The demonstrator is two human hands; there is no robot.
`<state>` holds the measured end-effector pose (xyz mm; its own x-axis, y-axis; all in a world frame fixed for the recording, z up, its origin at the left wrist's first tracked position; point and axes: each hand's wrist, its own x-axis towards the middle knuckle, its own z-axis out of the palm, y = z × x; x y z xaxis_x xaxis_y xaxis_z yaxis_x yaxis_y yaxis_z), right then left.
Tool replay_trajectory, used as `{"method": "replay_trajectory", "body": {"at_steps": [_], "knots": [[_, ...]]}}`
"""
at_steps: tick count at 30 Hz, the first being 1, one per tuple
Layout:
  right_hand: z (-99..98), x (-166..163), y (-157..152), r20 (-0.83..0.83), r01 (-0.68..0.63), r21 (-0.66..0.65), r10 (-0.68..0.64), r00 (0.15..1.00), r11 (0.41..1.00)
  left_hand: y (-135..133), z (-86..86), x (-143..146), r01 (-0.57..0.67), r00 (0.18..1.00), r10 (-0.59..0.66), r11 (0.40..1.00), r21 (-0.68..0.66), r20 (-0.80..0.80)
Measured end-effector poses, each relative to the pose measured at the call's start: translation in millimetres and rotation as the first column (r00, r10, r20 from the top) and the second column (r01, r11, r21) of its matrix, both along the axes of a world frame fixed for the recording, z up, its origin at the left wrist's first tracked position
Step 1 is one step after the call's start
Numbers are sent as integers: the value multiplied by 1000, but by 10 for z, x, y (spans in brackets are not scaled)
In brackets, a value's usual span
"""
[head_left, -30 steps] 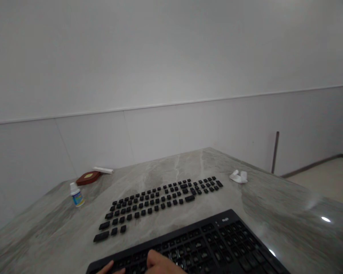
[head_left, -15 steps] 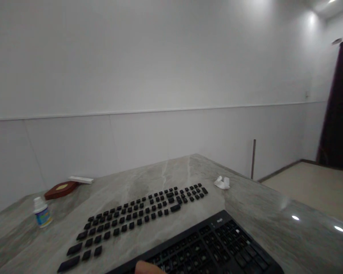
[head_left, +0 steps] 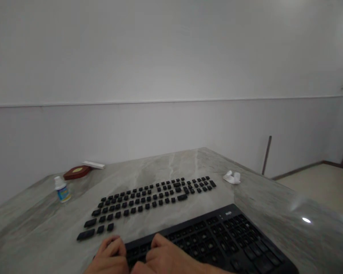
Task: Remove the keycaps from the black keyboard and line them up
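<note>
A black keyboard (head_left: 205,239) lies at the bottom of the view, many of its key positions without caps. My left hand (head_left: 110,257) is at the keyboard's left end, its fingers curled against the corner. Close beside it, my right hand (head_left: 167,255) rests over the left part of the keyboard with bent fingers. Whatever its fingertips hold, if anything, is hidden behind the hand. Beyond the keyboard, loose black keycaps (head_left: 140,199) lie on the table in rows that follow a keyboard layout.
The grey marble-patterned table (head_left: 188,161) meets a white wall. A small white bottle (head_left: 62,189) with a blue label stands at the left. Behind it are a reddish-brown object (head_left: 77,172) and a white strip (head_left: 93,164). Crumpled white tissue (head_left: 232,177) lies at the right.
My view has turned left, so things sit further right in the picture. Both hands now show at the keyboard's left end, where only a fingertip showed before.
</note>
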<state>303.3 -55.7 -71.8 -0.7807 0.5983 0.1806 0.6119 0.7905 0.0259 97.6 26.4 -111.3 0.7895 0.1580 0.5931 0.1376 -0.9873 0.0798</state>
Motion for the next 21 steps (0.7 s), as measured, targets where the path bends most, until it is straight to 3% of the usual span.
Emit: {"method": "replay_trajectory", "body": {"at_steps": [4,7,9,17,21], "knots": [[57,53,-120,-26,-31,98,34,999,995,-238,266,-43,115,987,-130,981,-154,-97],[75,79,-130,-10,-67,106,69,998,992,-390,434,-70,47,987,-85,964,-261,-136],[105,84,-129,26,-83,74,82,996,994,-420,448,-85,22,987,-71,948,-317,-143],[145,89,-164,15,-118,12,117,993,993,-237,24,-55,-72,997,60,929,-363,-43],[130,93,-164,26,-152,6,151,988,988,-213,-98,-39,-99,995,105,926,-364,-3]]}}
